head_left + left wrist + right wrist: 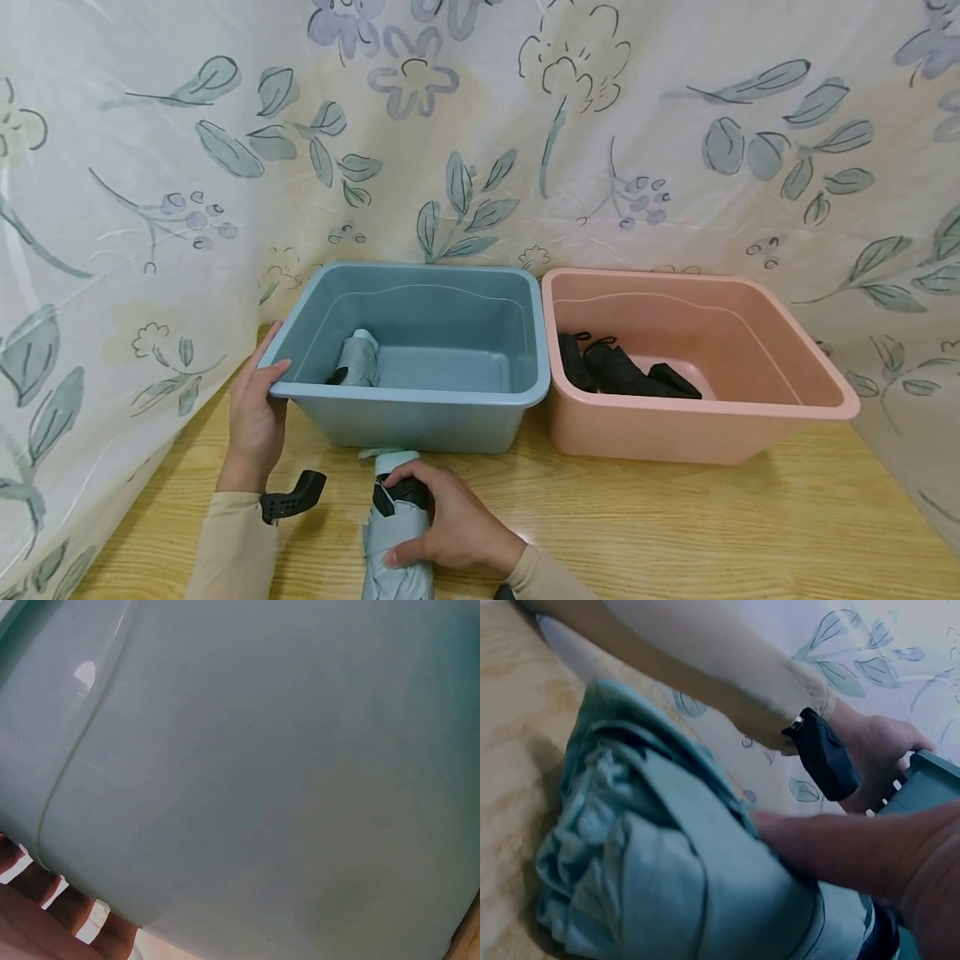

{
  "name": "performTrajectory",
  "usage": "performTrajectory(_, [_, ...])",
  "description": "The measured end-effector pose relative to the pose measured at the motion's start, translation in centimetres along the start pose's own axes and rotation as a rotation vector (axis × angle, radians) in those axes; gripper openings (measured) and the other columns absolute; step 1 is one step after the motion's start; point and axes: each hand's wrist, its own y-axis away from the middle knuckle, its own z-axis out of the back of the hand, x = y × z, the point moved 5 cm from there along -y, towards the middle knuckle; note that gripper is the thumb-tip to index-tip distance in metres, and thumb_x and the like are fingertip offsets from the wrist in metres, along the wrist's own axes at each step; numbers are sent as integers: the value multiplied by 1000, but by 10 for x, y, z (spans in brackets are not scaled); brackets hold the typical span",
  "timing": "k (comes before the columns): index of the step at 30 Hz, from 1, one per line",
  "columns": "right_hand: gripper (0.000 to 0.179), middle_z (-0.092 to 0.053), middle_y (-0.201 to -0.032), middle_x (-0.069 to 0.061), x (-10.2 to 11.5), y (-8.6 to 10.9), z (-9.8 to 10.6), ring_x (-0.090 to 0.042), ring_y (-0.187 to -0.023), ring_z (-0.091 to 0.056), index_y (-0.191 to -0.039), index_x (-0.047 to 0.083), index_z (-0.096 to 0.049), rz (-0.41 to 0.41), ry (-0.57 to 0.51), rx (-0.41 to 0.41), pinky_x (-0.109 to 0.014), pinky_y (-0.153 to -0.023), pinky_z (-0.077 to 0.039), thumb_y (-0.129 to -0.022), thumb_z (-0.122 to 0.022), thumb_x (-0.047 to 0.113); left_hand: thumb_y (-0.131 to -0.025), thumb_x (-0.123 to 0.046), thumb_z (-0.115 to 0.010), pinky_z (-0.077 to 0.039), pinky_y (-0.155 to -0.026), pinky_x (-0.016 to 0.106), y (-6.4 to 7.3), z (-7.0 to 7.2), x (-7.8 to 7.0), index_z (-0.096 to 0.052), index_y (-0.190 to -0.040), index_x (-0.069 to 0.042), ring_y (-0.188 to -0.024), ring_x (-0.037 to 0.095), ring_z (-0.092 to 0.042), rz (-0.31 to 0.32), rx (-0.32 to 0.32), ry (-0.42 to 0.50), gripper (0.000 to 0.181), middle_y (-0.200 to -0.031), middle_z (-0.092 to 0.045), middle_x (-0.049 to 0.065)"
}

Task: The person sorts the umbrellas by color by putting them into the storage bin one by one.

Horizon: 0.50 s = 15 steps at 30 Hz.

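Note:
My left hand (253, 417) grips the left rim of a blue plastic bin (420, 397), thumb over the edge. The left wrist view is filled by the bin's smooth wall (255, 765), with fingertips (64, 911) in the lower left corner. In front of the bin, my right hand (465, 521) holds a folded light blue umbrella (397, 537) near its black and pale blue handle end. Its loosely bunched cloth (675, 862) shows large in the right wrist view, the thumb (832, 847) lying along it. Inside the bin, at the left, lies another folded light blue umbrella (362, 360).
A pink bin (705, 408) stands right beside the blue one and holds dark folded items (622, 371) with wrist loops. Both bins rest on a wooden table (660, 533). Floral cloth (465, 125) hangs behind and along both sides.

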Motion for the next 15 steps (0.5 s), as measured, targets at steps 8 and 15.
performTrajectory(8, [66,-57,-128,16,-3,-1,-1,-5,-116,-50,-133,32,-58,45,25,37,-32,-103,-38,-76,-92,24,-107,-15,-40,-28,-111,29,0,0,0,-36,-159,-20,-145,26,-27,-10,2,10,53,-162,-29,6])
performTrajectory(15, [66,-58,-129,14,-1,-1,-3,-4,-117,-52,-135,28,-57,113,6,71,-30,-103,-40,-78,-91,22,-107,-14,-40,-26,-113,31,-1,0,0,-36,-159,-20,-145,26,-26,-9,-3,10,53,-162,-29,6])
